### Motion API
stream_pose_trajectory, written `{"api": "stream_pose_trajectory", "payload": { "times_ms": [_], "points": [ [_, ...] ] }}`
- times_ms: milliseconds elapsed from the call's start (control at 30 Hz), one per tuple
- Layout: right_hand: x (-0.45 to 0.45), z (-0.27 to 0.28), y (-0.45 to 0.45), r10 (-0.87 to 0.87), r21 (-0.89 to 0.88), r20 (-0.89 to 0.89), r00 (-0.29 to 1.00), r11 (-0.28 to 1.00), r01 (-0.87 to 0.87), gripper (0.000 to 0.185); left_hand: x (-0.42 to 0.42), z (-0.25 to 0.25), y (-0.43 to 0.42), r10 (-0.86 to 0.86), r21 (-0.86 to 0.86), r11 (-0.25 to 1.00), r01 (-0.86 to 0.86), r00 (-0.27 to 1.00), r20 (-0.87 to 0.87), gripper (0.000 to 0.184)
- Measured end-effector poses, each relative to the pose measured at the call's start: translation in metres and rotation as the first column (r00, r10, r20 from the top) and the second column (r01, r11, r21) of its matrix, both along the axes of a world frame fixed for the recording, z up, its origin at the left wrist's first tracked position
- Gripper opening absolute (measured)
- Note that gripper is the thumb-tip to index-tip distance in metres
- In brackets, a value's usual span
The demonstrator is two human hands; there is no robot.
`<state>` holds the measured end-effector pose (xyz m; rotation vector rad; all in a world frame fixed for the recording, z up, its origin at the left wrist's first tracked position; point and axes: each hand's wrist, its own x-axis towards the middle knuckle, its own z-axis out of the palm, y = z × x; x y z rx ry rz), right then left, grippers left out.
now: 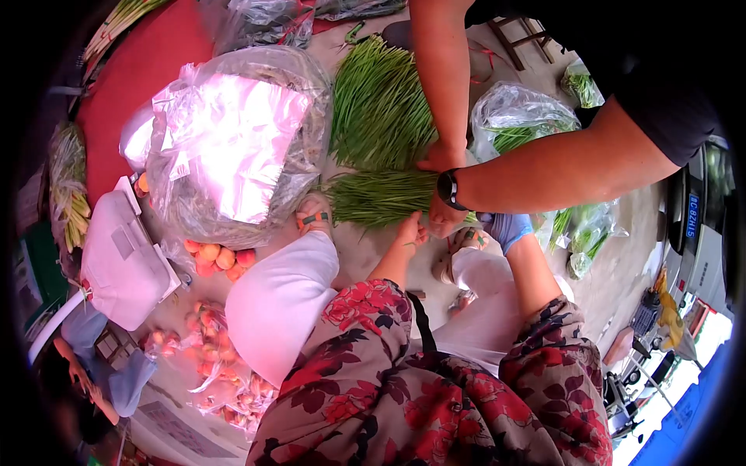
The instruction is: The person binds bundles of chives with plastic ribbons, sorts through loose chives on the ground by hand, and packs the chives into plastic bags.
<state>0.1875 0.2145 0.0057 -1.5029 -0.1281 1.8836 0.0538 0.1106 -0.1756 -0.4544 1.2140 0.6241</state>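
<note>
My left hand [412, 230] is bare, its fingers curled together at the near edge of a bundle of long thin green stalks [377, 197]. What it pinches, if anything, is too small to make out. My right hand [507, 228] wears a blue glove and sits to the right of the bundle, beside another person's wrist. Its fingers look bent inward, and their tips are partly hidden. That person's two hands [445, 216] reach in from above and press on the bundle's right end. A larger pile of green stalks [381, 101] lies just beyond.
A big clear plastic bag [307, 116] with plastic sheets on top stands at left. Peaches [221, 256] and bagged fruit [221, 349] lie near my leg. Bagged greens [517, 128] are at right, with a parked vehicle [703, 233] beyond. A white scale-like box [120, 256] stands far left.
</note>
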Motion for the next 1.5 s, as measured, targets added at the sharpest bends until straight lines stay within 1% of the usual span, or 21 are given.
{"api": "stream_pose_trajectory", "payload": {
  "times_ms": [33, 67, 100, 167, 267, 433, 500, 667, 767, 867, 900, 933, 1033, 1167, 1233, 1300, 1333, 1400, 1433, 1467, 1500],
  "points": [
    [-0.003, 0.011, -0.006, 0.021, -0.005, -0.076, 0.997, 1.0, -0.021, 0.016, 0.002, -0.005, 0.004, 0.107, -0.07, 0.992, -0.103, 0.993, 0.054, 0.023],
    [-0.006, 0.025, -0.01, 0.041, -0.01, -0.154, 0.987, 0.999, -0.043, 0.015, 0.007, -0.007, 0.007, 0.13, -0.058, 0.991, -0.123, 0.98, 0.152, 0.021],
    [-0.018, 0.039, -0.01, 0.059, -0.028, -0.013, 0.998, 0.998, -0.06, 0.017, 0.009, -0.008, 0.014, 0.151, -0.036, 0.988, -0.147, 0.958, 0.243, 0.018],
    [-0.019, 0.044, -0.009, 0.059, -0.046, 0.013, 0.998, 0.997, -0.059, 0.018, 0.014, -0.005, 0.026, 0.178, -0.005, 0.982, -0.191, 0.902, 0.394, 0.016],
    [-0.015, 0.041, -0.007, 0.034, -0.079, 0.084, 0.996, 0.997, -0.027, 0.02, 0.019, 0.0, 0.029, 0.217, 0.014, 0.968, -0.25, 0.867, 0.448, 0.016],
    [-0.014, 0.039, -0.002, 0.02, -0.114, 0.138, 0.99, 0.993, -0.004, 0.019, 0.0, -0.015, 0.039, 0.309, 0.073, 0.936, -0.343, 0.906, 0.291, 0.017],
    [-0.02, 0.038, 0.003, 0.085, -0.131, 0.207, 0.975, 0.99, -0.059, 0.019, -0.009, -0.017, 0.044, 0.335, 0.106, 0.925, -0.364, 0.916, 0.221, 0.017],
    [-0.009, 0.024, 0.009, 0.134, -0.199, 0.272, 0.953, 0.977, -0.081, 0.019, -0.03, -0.015, 0.059, 0.348, 0.2, 0.915, -0.35, 0.936, 0.047, 0.019],
    [-0.002, 0.016, 0.008, 0.236, -0.211, 0.365, 0.901, 0.963, -0.166, 0.02, -0.04, -0.01, 0.064, 0.339, 0.253, 0.916, -0.31, 0.938, -0.076, 0.019],
    [0.01, 0.007, 0.003, 0.188, -0.15, 0.415, 0.89, 0.979, -0.137, 0.02, -0.049, -0.003, 0.067, 0.324, 0.31, 0.918, -0.246, 0.917, -0.234, 0.02],
    [0.018, 0.003, 0.004, 0.126, -0.139, 0.404, 0.906, 0.987, -0.076, 0.022, -0.056, 0.009, 0.067, 0.315, 0.329, 0.921, -0.211, 0.899, -0.305, 0.021],
    [0.021, 0.007, 0.006, 0.094, -0.115, 0.394, 0.914, 0.992, -0.052, 0.023, -0.053, 0.004, 0.06, 0.305, 0.342, 0.923, -0.177, 0.877, -0.371, 0.021],
    [0.032, 0.016, 0.015, -0.009, -0.031, 0.328, 0.945, 0.999, 0.02, 0.026, -0.06, 0.011, 0.052, 0.298, 0.423, 0.906, -0.028, 0.751, -0.588, 0.022],
    [0.054, 0.015, 0.032, -0.041, 0.073, 0.277, 0.96, 0.997, 0.022, 0.022, -0.078, 0.047, 0.06, 0.35, 0.487, 0.832, 0.266, 0.43, -0.832, 0.023],
    [0.046, 0.028, 0.04, -0.075, 0.203, 0.257, 0.964, 0.979, 0.022, 0.016, -0.089, 0.066, 0.066, 0.375, 0.459, 0.776, 0.433, 0.269, -0.887, 0.024],
    [0.036, 0.036, 0.049, -0.11, 0.279, 0.201, 0.973, 0.959, 0.051, 0.011, -0.103, 0.087, 0.068, 0.361, 0.368, 0.718, 0.591, 0.136, -0.923, 0.025],
    [0.032, 0.043, 0.054, -0.127, 0.296, 0.134, 0.983, 0.952, 0.083, 0.012, -0.112, 0.099, 0.068, 0.203, 0.25, 0.7, 0.669, 0.15, -0.968, 0.023],
    [0.034, 0.039, 0.074, -0.023, 0.354, -0.012, 1.0, 0.935, 0.025, 0.014, -0.141, 0.124, 0.077, -0.123, 0.017, 0.606, 0.796, 0.115, -0.986, 0.021],
    [0.035, 0.038, 0.083, 0.037, 0.381, -0.081, 0.996, 0.924, -0.004, 0.015, -0.15, 0.168, 0.082, -0.216, 0.134, 0.67, 0.73, 0.365, -0.906, 0.018],
    [0.028, 0.046, 0.09, 0.007, 0.428, -0.085, 0.996, 0.903, 0.03, 0.017, -0.164, 0.183, 0.094, -0.168, 0.221, 0.682, 0.697, 0.443, -0.881, 0.018],
    [0.013, 0.06, 0.094, -0.026, 0.472, -0.096, 0.995, 0.879, 0.068, 0.018, -0.171, 0.207, 0.103, -0.028, 0.367, 0.743, 0.559, 0.574, -0.818, 0.018]
  ]
}}
